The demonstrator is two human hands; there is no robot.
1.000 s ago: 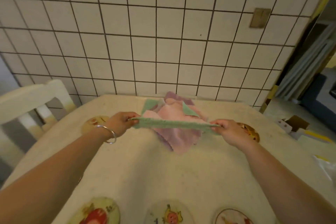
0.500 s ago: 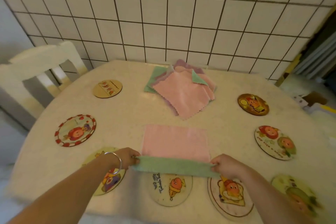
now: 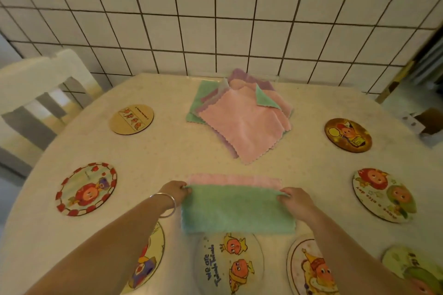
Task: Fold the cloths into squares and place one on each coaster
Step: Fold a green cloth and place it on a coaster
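A: Trouble here would be a crooked fold — the left hand (image 3: 176, 190) and right hand (image 3: 291, 199) each pinch a far corner of the mint-green fleecy cloth with a pink underside (image 3: 237, 209), fingers closed on it, and if one side lands ahead of the other the edges won't match.

B: Could it slide?

A: I'd guess so; the pale speckled counter (image 3: 167, 151) looks smooth, so a tug might drag the lot toward the near edge, over the round cartoon coaster with blue lettering (image 3: 230, 263).

B: How does the cloth look?

A: Soft, limp, a wide rectangle lying flat near the near edge — a pink strip shows beyond the green. The loose pile of pink, green and lilac cloths (image 3: 242, 117) sits toward the far edge.
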